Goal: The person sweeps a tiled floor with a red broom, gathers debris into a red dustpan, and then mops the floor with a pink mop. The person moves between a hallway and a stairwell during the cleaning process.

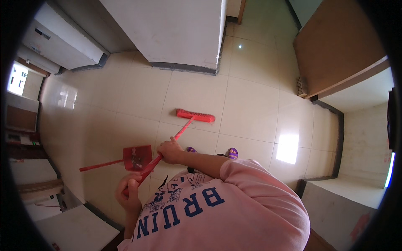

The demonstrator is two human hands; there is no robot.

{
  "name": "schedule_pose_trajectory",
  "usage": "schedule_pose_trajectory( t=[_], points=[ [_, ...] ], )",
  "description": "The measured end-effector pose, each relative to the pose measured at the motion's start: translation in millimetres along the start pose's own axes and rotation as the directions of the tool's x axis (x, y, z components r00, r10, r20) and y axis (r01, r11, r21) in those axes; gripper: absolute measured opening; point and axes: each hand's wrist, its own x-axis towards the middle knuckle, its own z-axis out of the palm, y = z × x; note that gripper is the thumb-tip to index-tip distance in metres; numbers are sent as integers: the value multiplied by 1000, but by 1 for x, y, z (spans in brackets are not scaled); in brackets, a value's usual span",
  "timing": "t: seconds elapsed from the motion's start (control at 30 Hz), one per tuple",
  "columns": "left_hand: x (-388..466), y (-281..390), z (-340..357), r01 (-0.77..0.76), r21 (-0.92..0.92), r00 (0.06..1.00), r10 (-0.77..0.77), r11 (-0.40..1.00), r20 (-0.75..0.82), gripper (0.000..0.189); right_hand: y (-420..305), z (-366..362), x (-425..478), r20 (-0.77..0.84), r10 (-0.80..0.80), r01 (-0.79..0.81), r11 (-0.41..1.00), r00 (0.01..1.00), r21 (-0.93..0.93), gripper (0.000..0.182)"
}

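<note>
Both my hands grip the long red handle of a push broom (195, 116). My left hand (128, 190) is closed round the handle's upper end, at the lower left beside my pink shirt. Further down the handle, my right hand (170, 151) holds it with the arm stretched across my body. The broom's red bristled head lies on the tiled floor ahead of my feet, with a little debris close to it. A red dustpan (137, 157) with some debris in it lies on the floor left of my right hand, its handle pointing left.
A white wall corner (188, 31) with a dark baseboard juts in ahead. A brown door (336, 47) stands at the upper right, with a small patterned block (301, 87) at its foot. My feet in purple sandals (233, 153) are on the pale floor tiles (251, 109).
</note>
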Motion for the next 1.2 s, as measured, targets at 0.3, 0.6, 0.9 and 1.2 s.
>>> schedule_pose_trajectory(
  t=[0.3, 0.6, 0.9, 1.2],
  points=[
    [-1, 46, 50, -305, -159, 925, 332, 939, 185, 5, 26, -54, -62, -196, 134, -121, 990, 971, 76, 16],
    [5, 88, 217, -567, -342, 587, 659, 749, 471, 19, 155, -89, -170, -799, 463, -306, 880, 384, 364, 36],
    [-43, 136, 364, -744, -505, 58, 795, 438, 604, 44, 156, -101, -342, -742, 642, 24, 753, 194, 657, 45],
    [-39, 82, 481, 124, 20, 112, -34, 992, 993, 57, 135, -111, -422, -694, 695, 53, 713, -189, 699, 27]
  ],
)
